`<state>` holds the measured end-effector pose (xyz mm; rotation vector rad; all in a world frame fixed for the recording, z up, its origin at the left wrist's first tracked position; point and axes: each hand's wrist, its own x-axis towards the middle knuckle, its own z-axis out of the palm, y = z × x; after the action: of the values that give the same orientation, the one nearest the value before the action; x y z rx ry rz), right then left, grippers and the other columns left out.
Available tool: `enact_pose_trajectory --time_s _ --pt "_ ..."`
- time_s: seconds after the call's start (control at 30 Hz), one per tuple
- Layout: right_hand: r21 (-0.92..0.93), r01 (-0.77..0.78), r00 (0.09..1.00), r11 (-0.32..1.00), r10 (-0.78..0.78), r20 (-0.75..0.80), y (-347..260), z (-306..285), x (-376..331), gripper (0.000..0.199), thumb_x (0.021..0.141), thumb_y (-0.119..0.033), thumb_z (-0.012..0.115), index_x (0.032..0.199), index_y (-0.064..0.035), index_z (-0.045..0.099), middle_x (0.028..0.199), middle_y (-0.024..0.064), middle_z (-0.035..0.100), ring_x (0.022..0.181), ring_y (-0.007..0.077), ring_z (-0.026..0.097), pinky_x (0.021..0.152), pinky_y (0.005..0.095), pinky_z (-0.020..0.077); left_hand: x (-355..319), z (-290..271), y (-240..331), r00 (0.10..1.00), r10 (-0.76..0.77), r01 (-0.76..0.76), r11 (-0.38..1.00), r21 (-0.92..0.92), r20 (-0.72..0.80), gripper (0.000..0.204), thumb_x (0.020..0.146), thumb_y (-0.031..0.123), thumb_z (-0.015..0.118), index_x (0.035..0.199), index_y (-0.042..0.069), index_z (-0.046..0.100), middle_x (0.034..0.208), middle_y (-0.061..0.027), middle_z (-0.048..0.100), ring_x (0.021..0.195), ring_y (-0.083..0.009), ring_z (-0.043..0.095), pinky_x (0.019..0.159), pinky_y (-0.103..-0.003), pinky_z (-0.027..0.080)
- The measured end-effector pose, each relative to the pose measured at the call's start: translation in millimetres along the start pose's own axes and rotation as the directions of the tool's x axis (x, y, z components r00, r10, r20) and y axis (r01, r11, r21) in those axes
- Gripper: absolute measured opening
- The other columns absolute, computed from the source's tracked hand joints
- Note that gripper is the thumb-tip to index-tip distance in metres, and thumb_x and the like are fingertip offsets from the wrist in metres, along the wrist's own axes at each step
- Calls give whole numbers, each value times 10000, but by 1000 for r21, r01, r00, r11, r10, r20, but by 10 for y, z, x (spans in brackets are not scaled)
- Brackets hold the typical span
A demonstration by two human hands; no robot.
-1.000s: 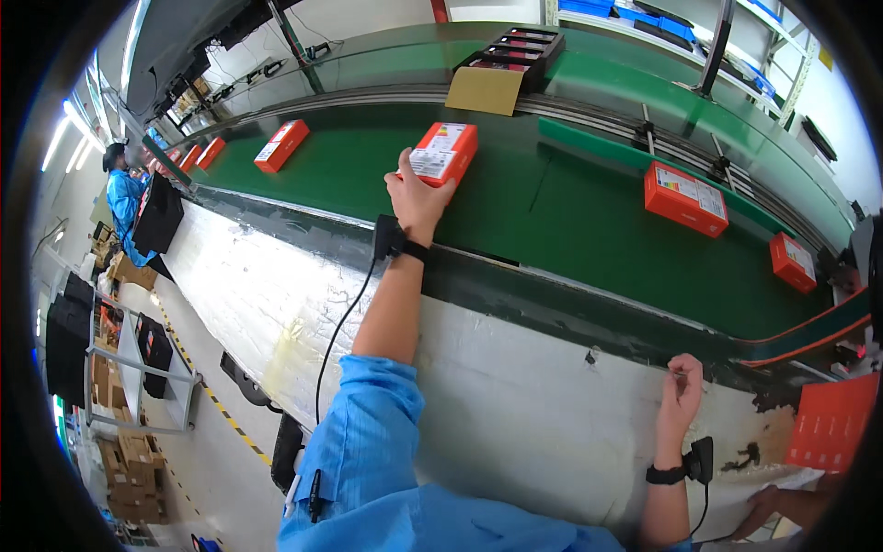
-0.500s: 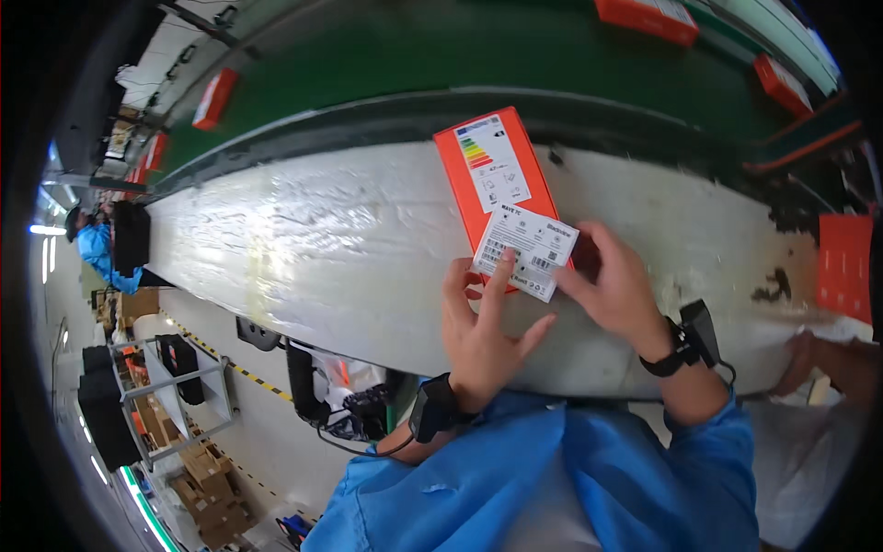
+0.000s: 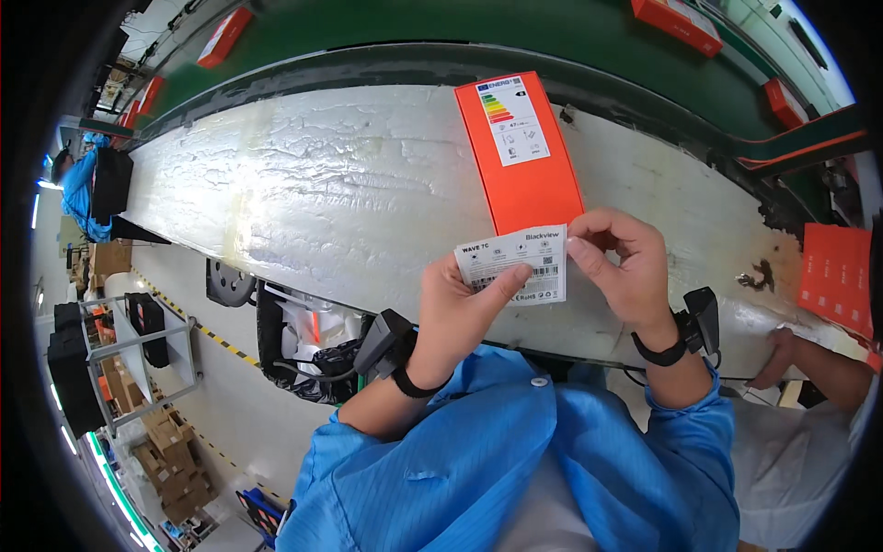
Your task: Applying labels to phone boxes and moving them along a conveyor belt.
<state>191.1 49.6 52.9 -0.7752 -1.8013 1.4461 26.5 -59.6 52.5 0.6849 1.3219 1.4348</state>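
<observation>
A white printed label [image 3: 501, 255] is held up just in front of the near end of a flat orange box [image 3: 540, 195]. My left hand [image 3: 457, 313] grips the label from its left side, thumb pressed on its printed face and fingers behind. With thumb and index finger, my right hand [image 3: 630, 267] pinches the label's upper right corner. The box lies on the pale, film-covered bench [image 3: 340, 202], long side pointing away from me. An energy label [image 3: 522, 147] with coloured bars is on its far half; its near half shows plain orange.
Beyond the bench runs a green conveyor [image 3: 405, 23] carrying several orange boxes, one at the upper right [image 3: 676, 26]. Orange printed sheets or cartons [image 3: 835, 276] lie at the right end, near another person's hand [image 3: 782, 359]. A black-lined bin [image 3: 308, 340] stands below the bench's left front edge.
The label has come off the orange box's near end toward me, held between both hands. My left hand has shifted from fingers resting on it to a thumb grip.
</observation>
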Motion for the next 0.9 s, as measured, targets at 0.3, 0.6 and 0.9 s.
enact_pose_trajectory --time_s 0.3,0.6,0.9 --pt "508 -554 818 660 314 483 81 -92 -10 202 880 -157 686 996 7 657 839 15 667 689 49 593 601 190 450 13 47 -19 995 51 -39 990 -138 84 194 844 24 713 1021 -46 675 909 -67 714 801 -85 649 714 -238 540" --pt "41 81 996 996 -79 -42 -12 88 -141 130 927 -121 620 975 -1 611 890 31 611 812 93 556 710 231 447 -64 -6 4 984 -106 106 994 -6 -140 190 783 80 792 888 -6 659 789 -18 669 724 -86 613 659 -232 489" --pt "49 128 748 991 -65 -661 336 -968 -15 162 979 -112 544 1047 34 558 1050 105 614 954 200 603 859 310 493 -1438 -1716 401 305 534 -449 811 375 -789 222 985 271 529 1065 65 549 869 -44 571 728 -123 552 603 -281 483"
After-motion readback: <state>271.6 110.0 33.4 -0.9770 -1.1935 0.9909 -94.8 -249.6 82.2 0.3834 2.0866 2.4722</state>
